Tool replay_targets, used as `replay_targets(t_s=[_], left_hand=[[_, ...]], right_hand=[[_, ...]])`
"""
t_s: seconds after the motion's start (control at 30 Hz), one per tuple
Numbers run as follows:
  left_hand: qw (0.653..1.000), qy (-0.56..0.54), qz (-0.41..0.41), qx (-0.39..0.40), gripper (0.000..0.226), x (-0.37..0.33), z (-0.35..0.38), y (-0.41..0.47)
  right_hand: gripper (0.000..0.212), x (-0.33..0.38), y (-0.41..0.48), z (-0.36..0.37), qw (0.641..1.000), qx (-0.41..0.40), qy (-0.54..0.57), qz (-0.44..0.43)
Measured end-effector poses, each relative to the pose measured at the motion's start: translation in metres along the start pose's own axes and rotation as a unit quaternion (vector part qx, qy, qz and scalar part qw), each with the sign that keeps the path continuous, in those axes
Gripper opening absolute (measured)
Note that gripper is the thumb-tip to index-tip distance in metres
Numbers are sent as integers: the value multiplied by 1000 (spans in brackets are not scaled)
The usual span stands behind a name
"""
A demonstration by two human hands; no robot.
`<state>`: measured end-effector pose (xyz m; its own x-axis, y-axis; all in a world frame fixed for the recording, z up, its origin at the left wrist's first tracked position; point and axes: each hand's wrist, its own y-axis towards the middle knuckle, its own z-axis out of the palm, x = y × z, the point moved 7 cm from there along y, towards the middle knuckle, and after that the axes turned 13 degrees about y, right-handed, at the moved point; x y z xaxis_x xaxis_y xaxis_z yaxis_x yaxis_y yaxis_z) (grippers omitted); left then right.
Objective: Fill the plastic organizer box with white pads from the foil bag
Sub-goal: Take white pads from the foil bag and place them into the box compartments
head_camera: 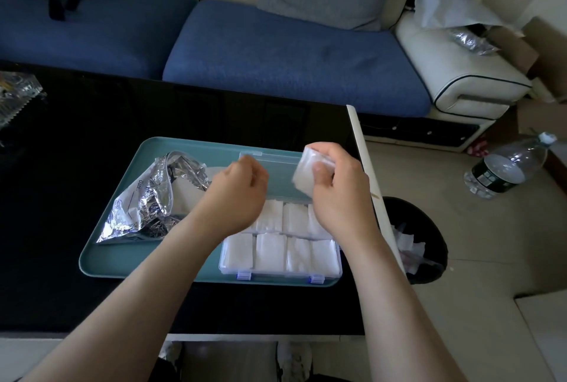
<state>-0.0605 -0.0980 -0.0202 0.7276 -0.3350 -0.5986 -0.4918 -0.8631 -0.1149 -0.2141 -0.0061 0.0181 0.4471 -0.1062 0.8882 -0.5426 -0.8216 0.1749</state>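
Note:
A clear plastic organizer box with blue latches lies open on the right side of a teal tray. White pads fill its compartments in two rows. Its clear lid lies open behind it. The crumpled foil bag rests on the tray's left side. My right hand holds a small stack of white pads above the box's far right corner. My left hand hovers over the box's far left part with fingers curled and nothing visible in them.
The tray sits on a black glossy table with a white right edge. A black waste bin with scraps stands right of the table. A plastic water bottle lies on the floor. A blue sofa stands behind.

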Motion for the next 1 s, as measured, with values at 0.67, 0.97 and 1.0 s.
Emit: replay_targets(t_s=[0.67,0.97,1.0], left_hand=[[930,267,145,206,89,-1,36,-22],[946,220,130,197,51,11,28,-20],[948,219,127,194,51,12,29,-20]], right_hand=[[21,-58,-35,31,929,214,50,298],[23,-66,-42,44,938,201,0,284],[23,-66,-41,45,946,192,-30,258]])
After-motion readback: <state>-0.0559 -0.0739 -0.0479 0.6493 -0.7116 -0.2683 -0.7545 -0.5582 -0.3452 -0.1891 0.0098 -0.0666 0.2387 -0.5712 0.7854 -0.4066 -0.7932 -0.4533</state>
